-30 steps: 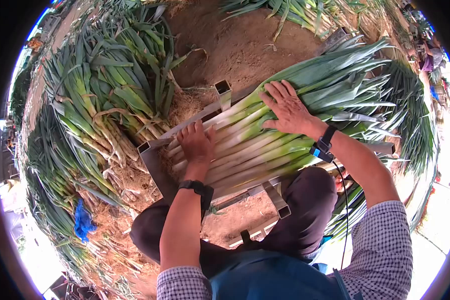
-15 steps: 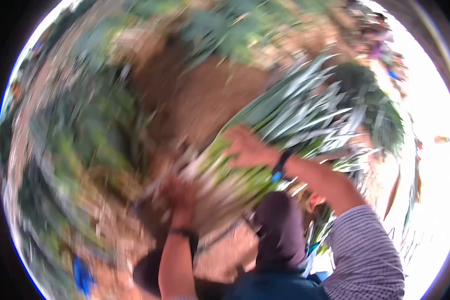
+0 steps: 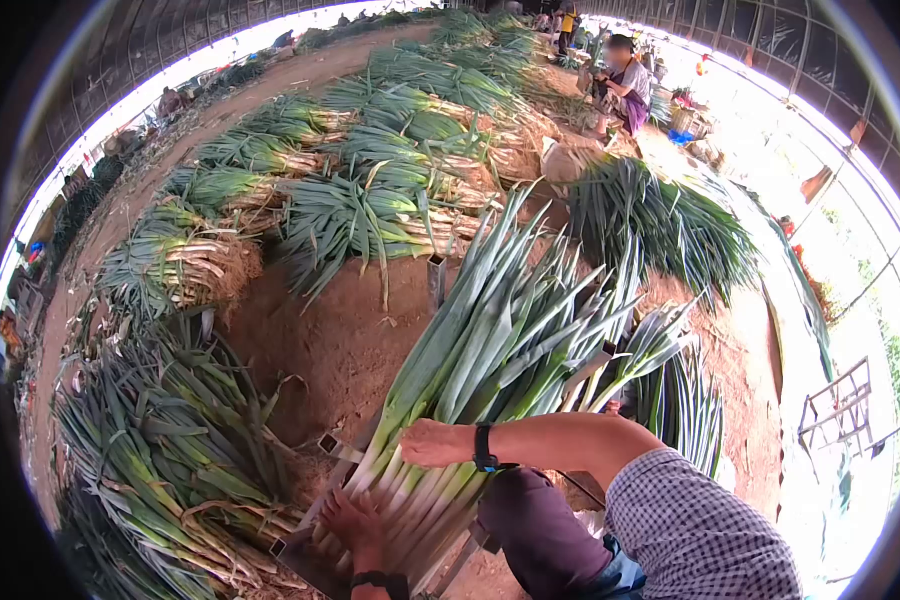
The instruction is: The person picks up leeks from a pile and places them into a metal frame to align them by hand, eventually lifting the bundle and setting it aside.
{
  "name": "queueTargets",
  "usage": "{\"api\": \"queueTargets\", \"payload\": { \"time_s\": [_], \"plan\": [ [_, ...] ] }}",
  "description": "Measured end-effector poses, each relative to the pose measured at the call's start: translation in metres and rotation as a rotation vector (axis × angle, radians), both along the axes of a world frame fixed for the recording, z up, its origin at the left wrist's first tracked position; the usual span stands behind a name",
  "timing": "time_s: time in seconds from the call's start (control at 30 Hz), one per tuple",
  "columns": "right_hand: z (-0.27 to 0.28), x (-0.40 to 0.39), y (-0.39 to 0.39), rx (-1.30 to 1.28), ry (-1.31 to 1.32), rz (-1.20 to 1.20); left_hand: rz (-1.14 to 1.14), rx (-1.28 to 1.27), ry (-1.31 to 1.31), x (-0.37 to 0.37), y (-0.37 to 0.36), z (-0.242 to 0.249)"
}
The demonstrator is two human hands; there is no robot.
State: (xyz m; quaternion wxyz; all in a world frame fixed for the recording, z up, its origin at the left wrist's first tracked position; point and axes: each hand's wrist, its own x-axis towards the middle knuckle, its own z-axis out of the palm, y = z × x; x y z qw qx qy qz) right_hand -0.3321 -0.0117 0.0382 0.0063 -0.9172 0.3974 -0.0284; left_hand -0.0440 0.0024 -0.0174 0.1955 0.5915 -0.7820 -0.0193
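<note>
Long leeks lie side by side in a metal frame, green leaves pointing up and away, white stems toward me. My left hand rests at the left edge of the white stems, its fingers spread. Above it, my right hand is closed in a fist over the upper stems, near the left side of the leeks; what its curled fingers hold is hidden. Dark bands circle both wrists.
Another leek heap lies on the left, with a bundle beyond on the right. Rows of leeks cover the soil ahead. A person sits at the upper right. My knee is beside the frame.
The view has steadied and taken in more of the rows ahead. My right hand has gone from spread fingers to a fist; my left hand sits lower in view.
</note>
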Motion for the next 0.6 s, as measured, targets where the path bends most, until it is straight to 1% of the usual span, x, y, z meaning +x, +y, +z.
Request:
{"api": "queueTargets", "payload": {
  "time_s": [0.07,0.17,0.27,0.37,0.4,0.47,0.57,0.6],
  "plan": [
    [-0.006,-0.006,0.002,-0.143,-0.093,0.093,-0.007,-0.004,-0.001,0.001,-0.002,-0.004],
    [0.008,-0.007,-0.001,-0.15,-0.154,0.11,-0.029,0.027,-0.063,0.01,-0.004,-0.016],
    [-0.004,0.001,-0.004,-0.103,0.037,0.014,-0.165,0.048,-0.069,0.03,-0.007,-0.033],
    [0.008,0.001,0.003,-0.172,0.053,-0.002,-0.156,0.083,-0.11,0.032,-0.012,-0.043],
    [0.009,0.003,0.003,-0.205,0.042,-0.001,-0.156,0.059,-0.11,0.034,-0.012,-0.049],
    [-0.007,0.003,-0.001,-0.263,0.021,0.004,-0.156,0.018,-0.106,0.034,-0.009,-0.054],
    [-0.004,0.003,-0.013,-0.121,-0.02,0.024,-0.134,0.077,-0.119,0.027,-0.007,-0.034],
    [0.005,0.006,-0.016,-0.022,-0.006,-0.03,-0.134,0.067,-0.124,0.025,-0.006,-0.031]
  ]
}}
